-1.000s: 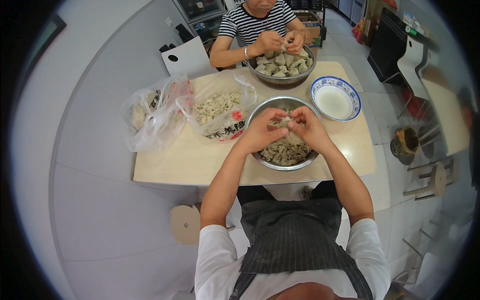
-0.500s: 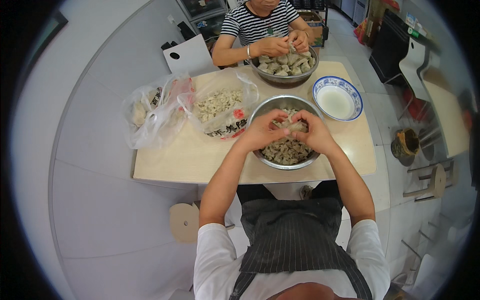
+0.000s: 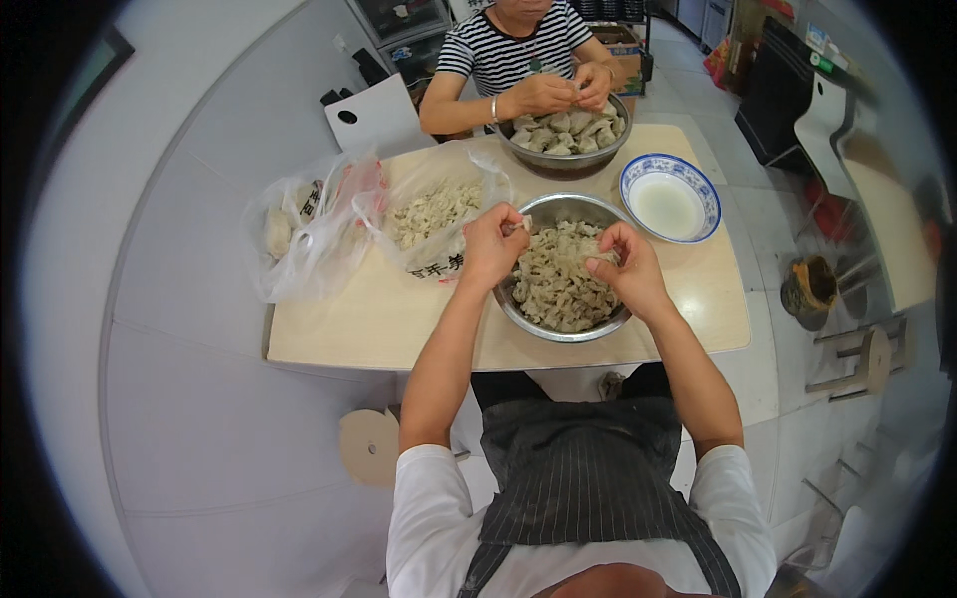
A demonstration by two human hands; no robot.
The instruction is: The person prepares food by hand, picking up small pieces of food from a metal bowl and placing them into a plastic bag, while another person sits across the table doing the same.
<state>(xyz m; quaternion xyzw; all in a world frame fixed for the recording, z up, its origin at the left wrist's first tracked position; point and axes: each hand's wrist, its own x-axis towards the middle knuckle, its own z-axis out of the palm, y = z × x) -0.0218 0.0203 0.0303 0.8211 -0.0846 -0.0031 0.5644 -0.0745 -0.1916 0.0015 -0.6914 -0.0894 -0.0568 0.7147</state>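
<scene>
A metal bowl (image 3: 516, 317) near the table's front edge holds many small, pale greyish torn pieces (image 3: 563, 284) of food; their exact kind is unclear. Over the bowl's left rim, my left hand (image 3: 490, 247) is closed in a pinch, a small pale scrap (image 3: 526, 223) showing at its fingertips. My right hand (image 3: 634, 271) hangs above the right side of the bowl, thumb and fingers pinching another torn piece (image 3: 604, 259). The two hands are apart, with the heap visible between them.
Left of the bowl lies an opened plastic bag (image 3: 434, 214) of similar pieces, beside another clear bag (image 3: 289, 239). A blue-patterned white bowl (image 3: 670, 204) of whitish liquid stands right. Across the table, a person in a striped shirt (image 3: 513, 50) handles larger chunks over a second metal bowl (image 3: 558, 159).
My hands, close together over the bowl before, have separated: the left moved left to the rim, the right slightly right. The larger lump between them no longer shows.
</scene>
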